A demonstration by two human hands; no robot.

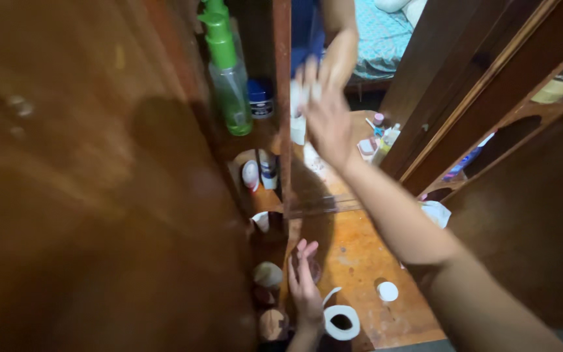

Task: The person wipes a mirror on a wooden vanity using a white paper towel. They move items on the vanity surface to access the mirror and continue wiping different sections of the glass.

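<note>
A blurred white wad (302, 91) meets the mirror (333, 195) above the wooden tabletop's (360, 261) far edge, apparently mid-wipe. The right hand (327, 120) covers it with fingers spread, though the grip is too blurred to judge. Another pass calls for steady flat pressure. The left hand (304, 287) lies open near the front edge, beside a white tape roll (341, 321).

A: What stands around the mirror (333, 195)?

B: Left of the mirror, on a shelf, a clear spray bottle with a green top (227, 78), and a small dark blue jar (260, 98) just beside it.

A: And below the mirror?

B: A roll of white tape (342, 321) lies on the wooden worktop (366, 261), with a small white lid (387, 291) near it. Right of the mirror, a crumpled white wrapper (436, 213).
</note>
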